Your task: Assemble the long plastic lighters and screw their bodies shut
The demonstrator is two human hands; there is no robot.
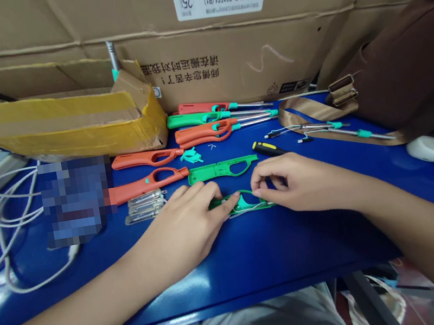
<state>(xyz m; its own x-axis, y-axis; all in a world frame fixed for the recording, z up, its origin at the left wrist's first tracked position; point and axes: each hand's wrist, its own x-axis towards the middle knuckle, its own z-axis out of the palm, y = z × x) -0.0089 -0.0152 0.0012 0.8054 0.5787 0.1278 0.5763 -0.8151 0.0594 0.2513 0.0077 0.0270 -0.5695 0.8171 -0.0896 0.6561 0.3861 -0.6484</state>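
Observation:
A green lighter half shell (267, 204) lies low over the blue table between my hands, with a teal trigger (243, 203) and a thin white wire inside it. My left hand (192, 216) grips its left end, index finger pressed near the trigger. At the right end, my right hand (298, 180) pinches the shell with thumb and curled fingers, partly covering it. Just beyond lies another green half shell (207, 173), its hollow side up. A black-and-yellow screwdriver (268, 148) rests behind my right hand. Clear fuel tanks (144, 206) sit beside my left hand.
Orange lighter shells (138, 159) and small teal triggers (191, 156) lie farther back. Finished-looking lighters (204, 132) line up before a large cardboard box (95, 17). Metal tubes with wires (369, 134) lie right, near a brown strap (307, 109). A yellow-taped box (112, 127) and white cables (2, 240) occupy the left.

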